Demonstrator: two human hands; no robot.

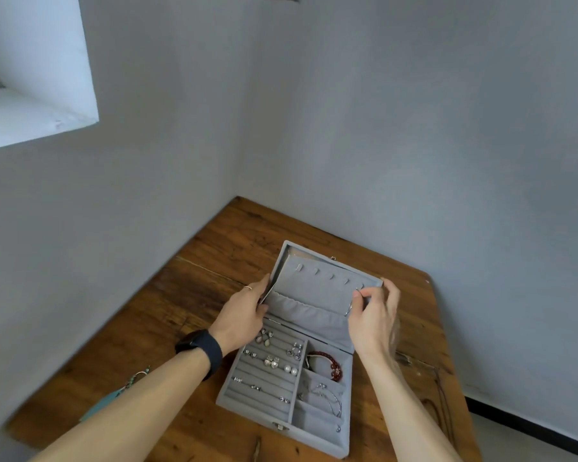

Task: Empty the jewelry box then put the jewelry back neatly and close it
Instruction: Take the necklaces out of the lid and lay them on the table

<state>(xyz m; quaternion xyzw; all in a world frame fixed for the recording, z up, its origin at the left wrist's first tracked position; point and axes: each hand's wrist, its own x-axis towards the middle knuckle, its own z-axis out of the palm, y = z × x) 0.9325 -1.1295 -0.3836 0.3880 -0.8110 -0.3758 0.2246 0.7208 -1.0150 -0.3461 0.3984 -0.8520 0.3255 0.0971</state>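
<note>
Grey velvet jewelry box (234,406) sits open on the wooden desk (214,278), clasp side facing the person, long axis running left to right; the ring rolls hold earrings (272,361) and rings; side compartments hold a red bead bracelet (331,361) and a silver bangle (331,396); lid (314,295) leans back at the far side; left hand (244,315) grips its left edge, right hand (376,320) pinches a thin chain (350,308) by the hooks.

Grey velvet jewelry box (282,425) lies open, lid (314,295) upright, rings (274,361) and bracelets (327,361) inside.
</note>
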